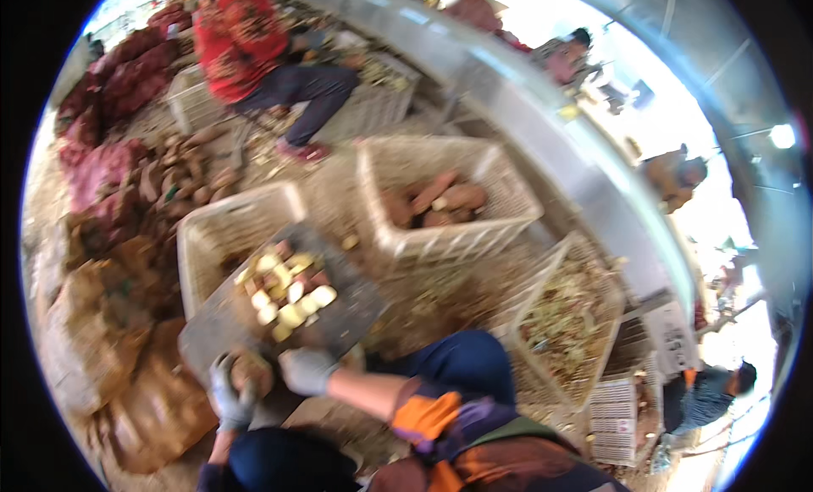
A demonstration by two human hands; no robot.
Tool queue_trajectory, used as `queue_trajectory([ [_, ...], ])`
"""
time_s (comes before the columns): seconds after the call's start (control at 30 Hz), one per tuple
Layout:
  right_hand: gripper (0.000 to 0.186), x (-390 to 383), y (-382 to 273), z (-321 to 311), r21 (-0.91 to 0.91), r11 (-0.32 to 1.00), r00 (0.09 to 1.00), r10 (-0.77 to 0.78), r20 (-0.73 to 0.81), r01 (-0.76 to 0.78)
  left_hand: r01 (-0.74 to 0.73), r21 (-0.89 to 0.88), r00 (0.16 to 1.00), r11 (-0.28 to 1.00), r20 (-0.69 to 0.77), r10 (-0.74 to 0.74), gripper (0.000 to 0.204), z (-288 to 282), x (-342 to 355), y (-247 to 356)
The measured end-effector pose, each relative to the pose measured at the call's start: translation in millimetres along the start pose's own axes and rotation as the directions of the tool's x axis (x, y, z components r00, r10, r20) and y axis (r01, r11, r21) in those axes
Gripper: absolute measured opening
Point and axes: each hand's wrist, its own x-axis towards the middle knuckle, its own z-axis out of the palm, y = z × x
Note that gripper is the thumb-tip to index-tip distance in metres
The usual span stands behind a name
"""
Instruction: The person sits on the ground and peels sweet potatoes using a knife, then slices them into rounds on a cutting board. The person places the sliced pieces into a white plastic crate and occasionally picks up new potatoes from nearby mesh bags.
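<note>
Left hand grips a root at the near edge of the dark board.

Left hand (230, 396), gloved, has its fingers curled partway around the brown root (252, 372); right hand (307, 371) appears loosely closed beside it (blur: cannot tell whether it holds anything). Pale cut pieces (292, 310) sit heaped on the dark board (360, 312), near the white crate (241, 202). Judgement: seat the root firmly, tuck the left fingertips back, keep the hands apart and leave the near edge uncluttered.
</note>
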Motion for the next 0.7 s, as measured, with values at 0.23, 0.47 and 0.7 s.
queue_trajectory([
  [0.23,0.029,-49,19,19,0.199,0.957,0.951,0.249,-0.183,-0.212,0.11,-0.086,0.978,0.99,0.186,-0.092,0.059,-17,-27,-49],
  [0.47,0.022,-63,-31,0,0.133,0.986,0.97,0.129,-0.205,-0.102,0.196,-0.148,0.974,0.969,0.143,-0.175,0.057,-30,-32,-45],
  [0.7,0.015,-69,-46,-9,0.026,1.0,0.991,0.009,-0.133,-0.006,0.083,0.089,0.986,0.993,0.137,-0.094,0.056,-17,-11,-20],
])
